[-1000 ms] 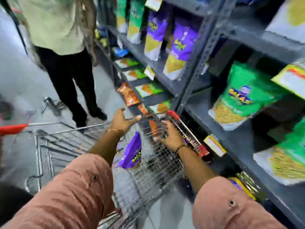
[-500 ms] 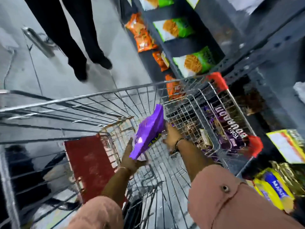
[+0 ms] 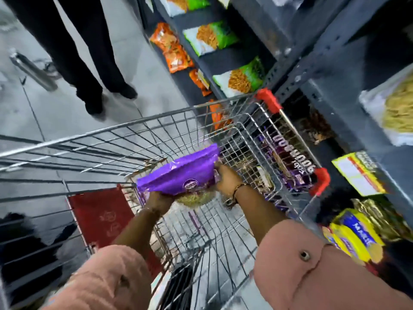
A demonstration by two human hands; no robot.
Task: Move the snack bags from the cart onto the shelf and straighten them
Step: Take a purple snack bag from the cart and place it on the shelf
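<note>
A purple snack bag lies flat over the inside of the wire cart. My left hand grips its near lower edge from beneath. My right hand holds its right end, fingers curled around it. Both arms reach down into the basket. A second purple-and-brown pack lies in the cart's small front compartment. The grey metal shelf runs along the right, holding green-and-white bags and orange bags.
A person in black trousers stands on the floor beyond the cart. The cart's red seat flap is at lower left. Yellow-and-blue packs and a yellow price card sit low on the right shelf.
The purple bag has gone from standing tilted to lying flatter. My left hand shifted under its near edge and my right hand closed on its right end. The view tipped further down into the cart.
</note>
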